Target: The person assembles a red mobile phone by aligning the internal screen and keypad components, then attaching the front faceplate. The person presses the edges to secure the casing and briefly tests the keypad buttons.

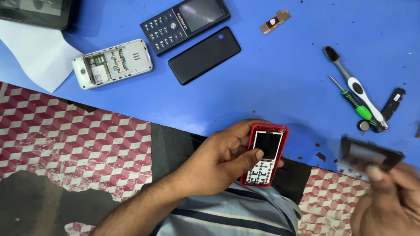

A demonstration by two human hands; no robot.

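Your left hand [221,159] cradles the red phone [265,155] over your lap, thumb pinching its stripped keypad face upward for access, while your right hand [389,196] pinches a blurred dark front cover [369,154] just beside it.

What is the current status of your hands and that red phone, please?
Left hand grips red phone, keypad contacts exposed. Right hand holds dark panel, blurred. Nothing between them.
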